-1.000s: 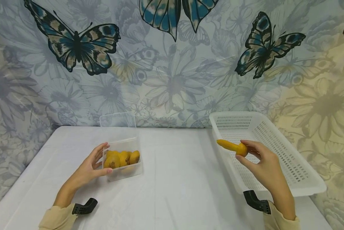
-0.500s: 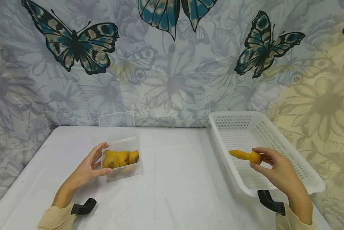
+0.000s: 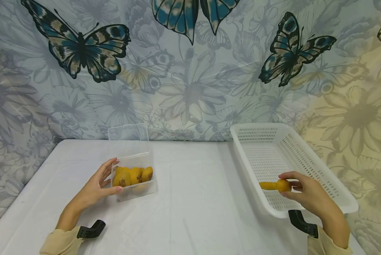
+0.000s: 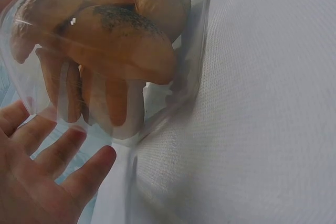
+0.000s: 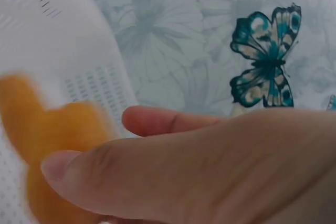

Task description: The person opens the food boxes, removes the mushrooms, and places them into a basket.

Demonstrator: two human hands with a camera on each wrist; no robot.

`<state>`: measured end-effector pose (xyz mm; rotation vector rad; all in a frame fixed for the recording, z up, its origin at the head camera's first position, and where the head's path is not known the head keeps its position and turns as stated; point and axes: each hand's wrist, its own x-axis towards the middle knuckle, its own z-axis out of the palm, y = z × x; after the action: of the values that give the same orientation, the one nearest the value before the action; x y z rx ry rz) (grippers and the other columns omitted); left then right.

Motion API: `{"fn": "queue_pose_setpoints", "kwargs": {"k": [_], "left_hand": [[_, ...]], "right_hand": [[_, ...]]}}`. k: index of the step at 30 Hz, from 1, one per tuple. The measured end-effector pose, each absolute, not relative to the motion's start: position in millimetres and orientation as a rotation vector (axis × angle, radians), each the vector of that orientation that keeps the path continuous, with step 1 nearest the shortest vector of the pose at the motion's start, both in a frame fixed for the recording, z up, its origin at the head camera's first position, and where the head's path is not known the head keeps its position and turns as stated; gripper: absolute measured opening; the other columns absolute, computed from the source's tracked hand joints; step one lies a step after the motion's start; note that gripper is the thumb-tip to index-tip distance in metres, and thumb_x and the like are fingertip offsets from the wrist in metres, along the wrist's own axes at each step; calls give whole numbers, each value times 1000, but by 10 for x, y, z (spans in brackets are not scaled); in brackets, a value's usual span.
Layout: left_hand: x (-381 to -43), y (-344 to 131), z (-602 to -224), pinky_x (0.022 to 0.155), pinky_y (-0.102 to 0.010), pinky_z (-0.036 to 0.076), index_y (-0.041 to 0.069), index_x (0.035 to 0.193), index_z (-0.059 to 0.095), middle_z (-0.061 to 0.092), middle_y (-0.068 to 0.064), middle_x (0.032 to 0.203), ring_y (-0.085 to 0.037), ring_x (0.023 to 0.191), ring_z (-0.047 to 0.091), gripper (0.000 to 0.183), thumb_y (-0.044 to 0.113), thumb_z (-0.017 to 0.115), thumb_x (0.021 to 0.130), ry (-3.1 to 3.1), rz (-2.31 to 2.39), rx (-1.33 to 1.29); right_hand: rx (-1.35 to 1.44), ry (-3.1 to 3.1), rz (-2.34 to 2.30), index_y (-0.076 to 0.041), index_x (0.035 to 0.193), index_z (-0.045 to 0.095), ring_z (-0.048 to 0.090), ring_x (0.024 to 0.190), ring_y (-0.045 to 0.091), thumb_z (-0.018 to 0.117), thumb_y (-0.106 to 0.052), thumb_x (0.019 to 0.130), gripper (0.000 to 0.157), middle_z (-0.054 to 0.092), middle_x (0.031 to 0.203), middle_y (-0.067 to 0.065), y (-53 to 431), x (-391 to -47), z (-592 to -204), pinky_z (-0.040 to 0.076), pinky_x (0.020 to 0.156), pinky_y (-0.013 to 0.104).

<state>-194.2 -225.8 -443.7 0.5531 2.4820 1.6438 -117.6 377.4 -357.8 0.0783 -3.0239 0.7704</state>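
Observation:
A yellow piece [image 3: 270, 186], slim at one end and round at the other, is low over the floor of the white perforated basket [image 3: 325, 177]. My right hand [image 3: 308, 193] is around its round end, with thumb and index finger parted. In the right wrist view the yellow piece [image 5: 58, 135] is blurred beside the thumb, and the index finger stands away from it. My left hand [image 3: 96, 186] holds the left side of a clear plastic box [image 3: 142, 191], thumb in front, fingers behind. Several plump yellow pieces [image 4: 121, 38] with dark specks lie inside the box.
The box's clear lid [image 3: 128, 132] stands raised at the back. A white cloth [image 3: 190, 198] covers the table between box and basket. Behind hangs a butterfly-patterned cloth [image 3: 190, 92]. The basket reaches the table's right edge.
My right hand has moved right and down into the basket with the yellow piece. Its index finger has come away from the piece. The left hand has kept its place at the box.

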Motion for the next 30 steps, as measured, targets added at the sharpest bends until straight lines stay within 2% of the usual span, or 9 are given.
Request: {"fn": "queue_pose_setpoints", "kwargs": {"k": [7, 12, 16, 19, 21, 23, 26, 28, 30], "left_hand": [[-1958, -2272, -4458, 106, -79, 19, 17, 159, 14, 16, -27, 162, -58, 146, 9, 95, 4, 73, 86, 2475, 1662, 569], [-1955, -2274, -4461, 106, -78, 19, 18, 160, 14, 16, -26, 163, -57, 146, 9, 96, 5, 74, 86, 2473, 1659, 560], [-1949, -2272, -4443, 107, -78, 19, 19, 160, 14, 15, -25, 163, -57, 146, 10, 96, 6, 74, 86, 2474, 1650, 543], [-1945, -2273, -4430, 107, -78, 19, 19, 160, 13, 15, -24, 163, -57, 147, 9, 96, 7, 74, 86, 2468, 1647, 533], [-1945, -2275, -4430, 107, -78, 19, 19, 160, 13, 14, -24, 164, -57, 147, 9, 96, 7, 74, 87, 2464, 1649, 533], [-1947, -2276, -4434, 107, -78, 19, 19, 160, 13, 14, -24, 164, -56, 147, 9, 96, 7, 74, 87, 2459, 1651, 536], [-1948, -2276, -4439, 107, -78, 19, 20, 160, 13, 14, -24, 164, -56, 147, 9, 96, 7, 74, 87, 2459, 1654, 539], [-1947, -2274, -4438, 107, -78, 19, 20, 160, 13, 14, -23, 164, -56, 147, 8, 96, 7, 74, 87, 2458, 1652, 537], [-1947, -2270, -4435, 107, -78, 19, 20, 160, 13, 14, -23, 164, -56, 147, 8, 96, 8, 74, 87, 2459, 1648, 532]], "right_hand": [[104, -3078, 793, 3, 125, 60, 63, 109, 48, 79, -11, 82, 49, 62, 125, 29, 3771, -1201, -3603, 52, 91, 61], [128, -3068, 787, 2, 125, 60, 62, 111, 49, 79, -13, 83, 49, 62, 126, 28, 3752, -1184, -3591, 52, 91, 60], [154, -3035, 783, -2, 126, 61, 64, 110, 45, 80, -20, 83, 49, 64, 125, 23, 3705, -1168, -3576, 56, 88, 49], [170, -3014, 783, -7, 127, 61, 65, 109, 40, 79, -26, 85, 50, 66, 126, 18, 3654, -1170, -3548, 58, 84, 32], [190, -2998, 791, -9, 128, 61, 68, 108, 24, 78, -29, 86, 50, 66, 126, 15, 3615, -1168, -3519, 54, 84, 21], [217, -2980, 789, -12, 129, 61, 67, 107, 18, 77, -30, 87, 49, 67, 125, 12, 3573, -1162, -3485, 50, 83, 13], [258, -2949, 787, -14, 129, 61, 68, 106, 18, 77, -29, 87, 48, 68, 125, 9, 3500, -1142, -3443, 49, 84, 10], [269, -2945, 780, -15, 130, 61, 67, 109, 32, 77, -29, 87, 48, 68, 126, 9, 3449, -1130, -3422, 50, 85, 14], [268, -2951, 785, -16, 132, 60, 65, 111, 36, 75, -30, 89, 48, 67, 127, 8, 3401, -1120, -3408, 52, 87, 19]]}}
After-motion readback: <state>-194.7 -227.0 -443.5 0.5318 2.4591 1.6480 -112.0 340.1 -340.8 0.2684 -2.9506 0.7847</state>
